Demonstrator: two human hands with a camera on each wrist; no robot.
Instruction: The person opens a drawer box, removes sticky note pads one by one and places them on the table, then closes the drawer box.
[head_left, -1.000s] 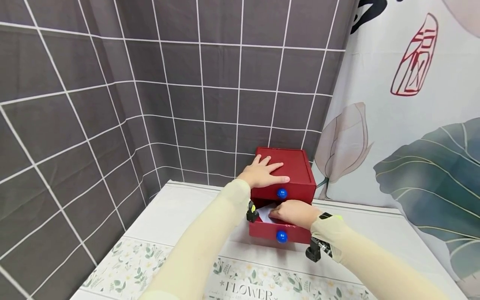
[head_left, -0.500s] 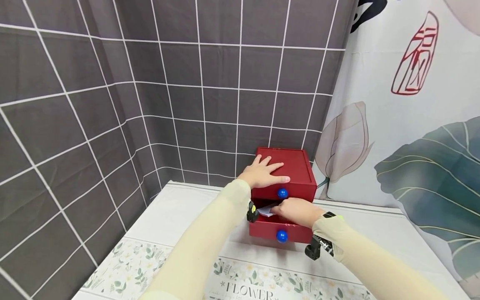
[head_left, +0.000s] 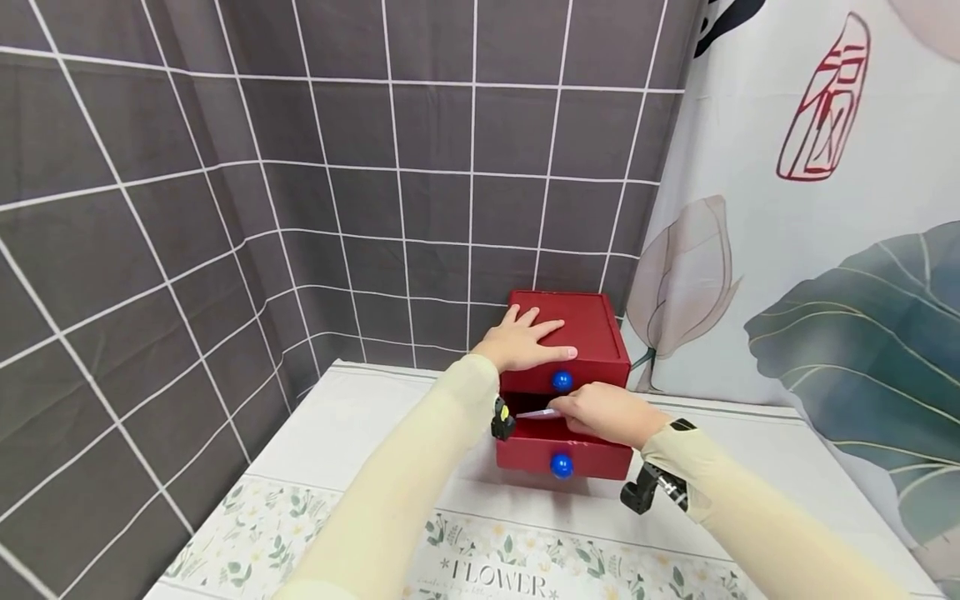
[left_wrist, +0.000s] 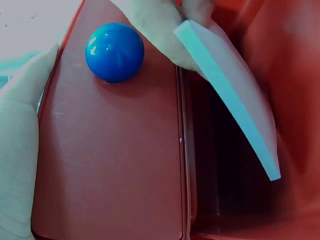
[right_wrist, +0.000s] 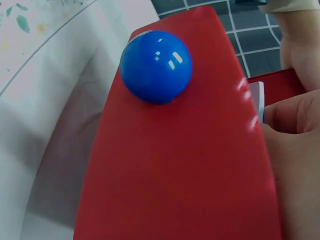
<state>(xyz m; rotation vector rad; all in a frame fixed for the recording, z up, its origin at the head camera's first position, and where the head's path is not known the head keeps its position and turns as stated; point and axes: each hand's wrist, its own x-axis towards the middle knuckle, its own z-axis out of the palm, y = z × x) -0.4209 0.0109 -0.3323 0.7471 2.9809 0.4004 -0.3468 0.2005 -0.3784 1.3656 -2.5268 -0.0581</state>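
A red two-drawer box [head_left: 573, 327] stands near the back wall, its lower drawer [head_left: 525, 455] pulled out and its upper one closed. My left hand [head_left: 517, 343] rests on the box's top with fingers spread. Over the open drawer, my right hand [head_left: 603, 410] pinches a thin white slab [head_left: 536, 414] by its edge. In the left wrist view the slab [left_wrist: 235, 95] is tilted above the drawer's red inside, held at its upper end. Behind the drawer front [right_wrist: 175, 165], the right wrist view shows part of my right hand [right_wrist: 297, 145] and the slab's edge.
Each drawer has a round blue knob [head_left: 562, 466]. A white cloth with a floral band [head_left: 277, 533] covers the table. Dark tiled fabric [head_left: 360, 208] hangs behind and to the left, and a white printed curtain [head_left: 720, 350] hangs at the right.
My right hand has risen slightly with the slab, which now shows more edge-on and higher in the drawer opening. My left hand has stayed on the box's top. The head view has shifted slightly.
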